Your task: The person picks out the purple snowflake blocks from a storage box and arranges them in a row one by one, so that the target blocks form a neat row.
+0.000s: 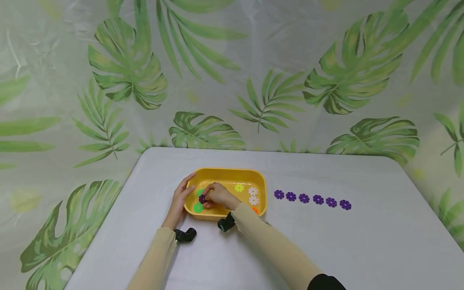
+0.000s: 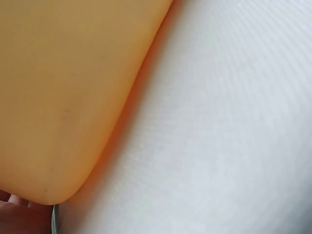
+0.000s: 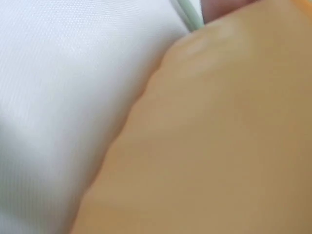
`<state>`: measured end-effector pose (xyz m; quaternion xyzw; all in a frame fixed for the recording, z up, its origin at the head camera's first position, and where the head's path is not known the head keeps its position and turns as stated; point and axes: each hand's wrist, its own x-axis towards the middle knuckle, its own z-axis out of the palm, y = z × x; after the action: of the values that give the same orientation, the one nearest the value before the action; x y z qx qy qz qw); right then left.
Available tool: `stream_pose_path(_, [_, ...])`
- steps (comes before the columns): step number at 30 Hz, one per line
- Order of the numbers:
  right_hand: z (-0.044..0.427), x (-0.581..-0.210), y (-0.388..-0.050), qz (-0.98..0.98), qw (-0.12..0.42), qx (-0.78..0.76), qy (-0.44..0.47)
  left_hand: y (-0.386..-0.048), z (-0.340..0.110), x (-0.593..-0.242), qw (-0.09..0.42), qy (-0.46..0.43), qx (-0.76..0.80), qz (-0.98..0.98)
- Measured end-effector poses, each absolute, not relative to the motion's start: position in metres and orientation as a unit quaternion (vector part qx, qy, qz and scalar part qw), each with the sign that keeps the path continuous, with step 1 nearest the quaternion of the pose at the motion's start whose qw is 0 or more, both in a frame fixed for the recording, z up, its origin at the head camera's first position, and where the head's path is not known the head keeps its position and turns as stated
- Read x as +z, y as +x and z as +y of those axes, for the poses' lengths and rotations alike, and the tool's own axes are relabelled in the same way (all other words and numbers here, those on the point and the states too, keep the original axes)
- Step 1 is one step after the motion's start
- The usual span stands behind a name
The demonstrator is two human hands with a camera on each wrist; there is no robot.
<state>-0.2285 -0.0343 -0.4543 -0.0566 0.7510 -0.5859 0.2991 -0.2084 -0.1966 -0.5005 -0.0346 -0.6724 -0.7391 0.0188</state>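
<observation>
In the head view a yellow tray (image 1: 232, 172) with rounded corners stands on the table. My left hand (image 1: 179, 200) grips its left rim, the thumb over the edge. Inside the tray, at its left part, my right hand (image 1: 220, 196) pinches a purple flower-shaped piece (image 1: 201, 199). Green flower pieces (image 1: 198, 208) lie close by, partly covered by that hand and the purple piece. Farther right in the tray are a yellow flower piece (image 1: 239, 188), white flower pieces (image 1: 253, 200) and an orange piece (image 1: 255, 210) partly behind the right sleeve. Both wrist views show mostly the tray's blurred outer wall.
Several purple flower pieces (image 1: 304, 198) form a row on the white table (image 1: 362, 241) right of the tray. A leaf-printed curtain (image 1: 275, 48) hangs behind the table's far edge. Black wrist cameras (image 1: 186, 235) sit on both wrists near the tray's front.
</observation>
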Motion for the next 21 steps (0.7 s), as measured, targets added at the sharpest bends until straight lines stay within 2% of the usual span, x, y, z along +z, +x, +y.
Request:
stream_pose_path(10, [0.022,-0.426,-0.227,0.741,0.272,-0.611,-0.064,-0.207,-0.195,-0.499,0.016,-0.024,-0.747,-0.664])
stream_pose_path(17, [0.097,-0.41,-0.23,0.749,0.246,-0.606,-0.099,-0.206,-0.195,-0.499,0.015,-0.019,-0.744,-0.668])
stream_pose_path(21, [0.147,-0.412,-0.231,0.764,0.223,-0.599,-0.088,-0.206,-0.195,-0.498,0.013,-0.017,-0.745,-0.667])
